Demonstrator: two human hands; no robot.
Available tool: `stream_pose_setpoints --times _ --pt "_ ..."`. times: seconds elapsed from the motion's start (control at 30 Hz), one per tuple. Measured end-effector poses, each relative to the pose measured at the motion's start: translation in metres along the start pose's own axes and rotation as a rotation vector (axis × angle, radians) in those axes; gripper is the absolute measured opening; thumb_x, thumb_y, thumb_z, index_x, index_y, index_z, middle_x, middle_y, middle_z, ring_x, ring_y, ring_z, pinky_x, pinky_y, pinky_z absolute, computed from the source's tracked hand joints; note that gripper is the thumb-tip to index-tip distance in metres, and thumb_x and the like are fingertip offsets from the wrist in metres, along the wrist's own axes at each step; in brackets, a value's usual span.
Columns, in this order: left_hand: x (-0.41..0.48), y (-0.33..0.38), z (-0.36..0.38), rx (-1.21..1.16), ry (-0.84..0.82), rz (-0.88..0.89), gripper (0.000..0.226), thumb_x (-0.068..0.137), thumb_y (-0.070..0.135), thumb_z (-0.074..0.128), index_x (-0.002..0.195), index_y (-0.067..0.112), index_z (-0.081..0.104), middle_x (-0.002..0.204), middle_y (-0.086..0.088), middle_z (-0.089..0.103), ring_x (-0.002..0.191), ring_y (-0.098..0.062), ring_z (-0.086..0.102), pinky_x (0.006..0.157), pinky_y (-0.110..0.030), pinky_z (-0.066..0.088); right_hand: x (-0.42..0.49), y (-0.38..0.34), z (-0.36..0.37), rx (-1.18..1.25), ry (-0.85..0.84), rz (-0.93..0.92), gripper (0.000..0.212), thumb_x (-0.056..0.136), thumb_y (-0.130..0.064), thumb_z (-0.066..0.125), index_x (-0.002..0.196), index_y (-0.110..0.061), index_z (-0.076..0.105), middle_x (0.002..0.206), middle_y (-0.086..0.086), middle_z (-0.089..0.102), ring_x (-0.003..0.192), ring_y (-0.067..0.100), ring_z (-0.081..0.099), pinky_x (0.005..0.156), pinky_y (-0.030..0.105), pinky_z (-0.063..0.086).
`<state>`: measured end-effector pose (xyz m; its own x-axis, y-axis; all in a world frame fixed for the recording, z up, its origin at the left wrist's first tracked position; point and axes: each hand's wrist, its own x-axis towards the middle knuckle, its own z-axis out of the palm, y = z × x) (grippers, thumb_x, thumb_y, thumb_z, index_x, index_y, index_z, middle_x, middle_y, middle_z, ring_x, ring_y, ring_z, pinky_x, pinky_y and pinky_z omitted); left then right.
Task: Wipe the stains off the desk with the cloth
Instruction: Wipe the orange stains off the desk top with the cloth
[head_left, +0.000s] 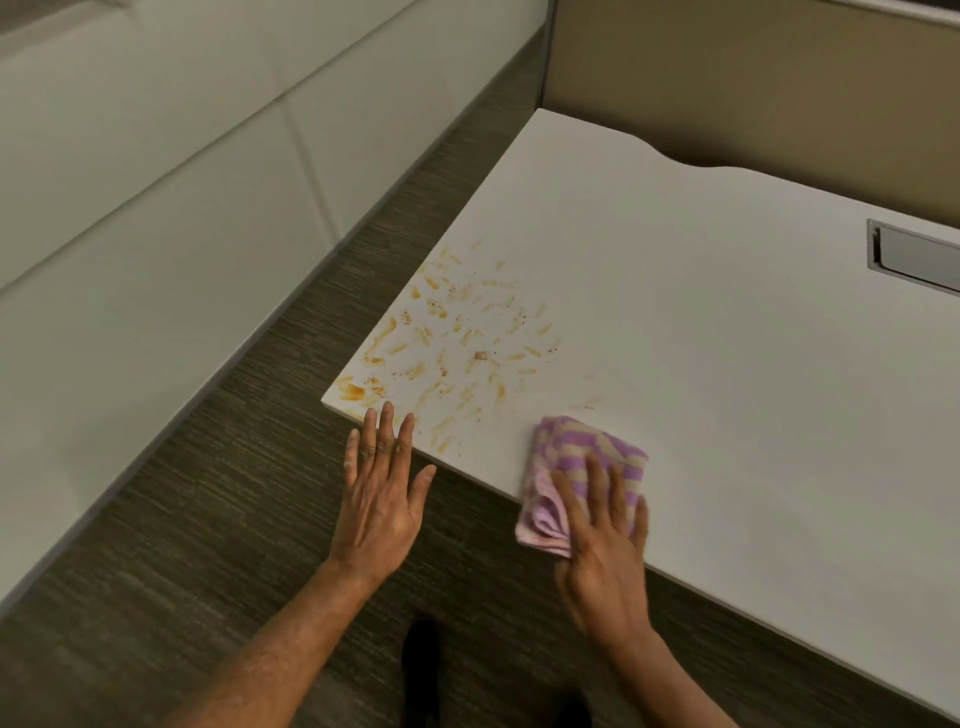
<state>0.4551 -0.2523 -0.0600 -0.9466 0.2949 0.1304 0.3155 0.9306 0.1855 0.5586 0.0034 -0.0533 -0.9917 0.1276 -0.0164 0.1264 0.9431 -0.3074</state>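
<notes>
Both hands are spread flat, fingers extended. From the head view, the right hand (602, 540) presses palm-down on a folded purple-and-beige checked cloth (582, 467), which lies at the near edge of the white desk (727, 338) and hangs slightly over it. Its left counterpart, the left hand (382, 493), hovers open over the desk's near corner, holding nothing. Orange-brown stains (452, 338) smear the desk surface just left of the cloth. A metal cable hatch (917, 257) sits far right.
</notes>
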Motion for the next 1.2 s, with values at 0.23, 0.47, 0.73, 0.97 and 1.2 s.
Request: stream_pose_setpoints --times 0.23,0.47,0.73,0.97,1.2 --pt "-0.005 -0.012 0.0 -0.005 0.026 -0.038 0.071 0.105 0.051 0.024 0.162 0.012 0.009 0.171 -0.014 0.001 0.159 -0.03 -0.003 0.128 -0.05 0.0 0.08 -0.034 0.003 0.062 -0.042 0.104 0.086 0.095 -0.031 0.055 0.16 -0.037 0.0 0.165 0.007 -0.028 0.148 0.034 -0.033 0.119 0.065 -0.009" --pt "-0.015 -0.027 -0.001 0.017 0.058 -0.082 0.07 0.106 0.047 0.028 0.162 0.009 0.011 0.171 -0.015 0.004 0.159 -0.029 0.0 0.128 -0.053 0.008 0.095 -0.105 0.025 -0.007 -0.121 -0.089 0.076 0.093 -0.041 0.038 0.16 -0.036 0.003 0.167 0.016 -0.018 0.149 0.04 -0.028 0.119 0.068 -0.003" --pt "-0.014 -0.034 0.001 0.021 0.022 -0.109 0.072 0.105 0.051 0.024 0.162 0.009 0.01 0.171 -0.016 0.002 0.159 -0.03 -0.001 0.127 -0.055 0.011 0.039 -0.057 0.013 0.031 -0.042 -0.127 0.08 0.086 -0.021 0.049 0.16 -0.023 0.019 0.17 0.007 0.0 0.156 0.03 -0.007 0.121 0.064 0.015" --pt "-0.005 -0.051 0.002 -0.017 0.023 -0.139 0.072 0.106 0.053 0.023 0.162 0.01 0.01 0.171 -0.016 0.002 0.159 -0.03 -0.002 0.127 -0.055 0.012 0.094 -0.081 0.019 0.051 -0.04 0.045 0.081 0.09 -0.032 0.052 0.16 -0.032 0.011 0.168 0.011 -0.014 0.151 0.036 -0.027 0.119 0.069 0.002" --pt "-0.008 -0.062 0.002 0.007 0.068 -0.158 0.069 0.107 0.047 0.028 0.162 0.009 0.011 0.171 -0.015 0.006 0.159 -0.03 0.001 0.127 -0.054 0.014 0.13 -0.154 0.042 -0.006 -0.099 -0.125 0.077 0.095 -0.043 0.045 0.16 -0.033 0.006 0.167 0.016 -0.015 0.15 0.041 -0.025 0.119 0.069 -0.001"
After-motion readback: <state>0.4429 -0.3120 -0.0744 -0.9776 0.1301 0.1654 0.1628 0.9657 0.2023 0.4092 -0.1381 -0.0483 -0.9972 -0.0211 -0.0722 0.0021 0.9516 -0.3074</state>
